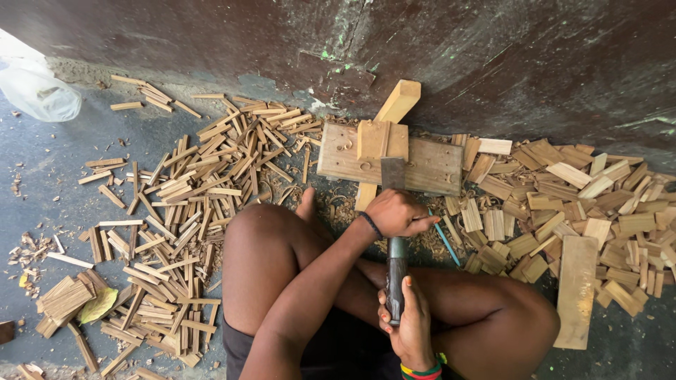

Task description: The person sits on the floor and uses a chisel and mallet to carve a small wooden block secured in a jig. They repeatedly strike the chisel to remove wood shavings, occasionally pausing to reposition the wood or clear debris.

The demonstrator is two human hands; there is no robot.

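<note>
Far left: clear plastic bag point(39, 91) on the floor point(84, 141) by the wall point(493, 49). Near left: a small stack of wood strips point(65, 299) with a yellow leaf point(98, 304) beside it. Right of that, a big loose pile of thin slats point(204, 183) spread across the floor, curled shavings point(274, 190) at its right edge.

Centre: person sits cross-legged on the floor, knees out to both sides. A flat wooden board point(429, 165) lies just ahead against the wall, with a small block point(382, 141) on top and a long stick point(394, 112) crossing under it at a slant.

Left hand point(396, 213) is clenched over the metal shaft of a chisel point(396, 271), right at the board's near edge; dark band on that wrist. Right hand point(408, 325), nearer the body, is wrapped round the chisel's dark handle; coloured bangles on the wrist. The chisel's blade lies flat on the board, pointing away.

A blue pencil point(445, 243) lies on shavings just right of the left hand.

Right: heap of short flat wood pieces point(563, 204), and one longer plank point(576, 292) at its near edge.
</note>
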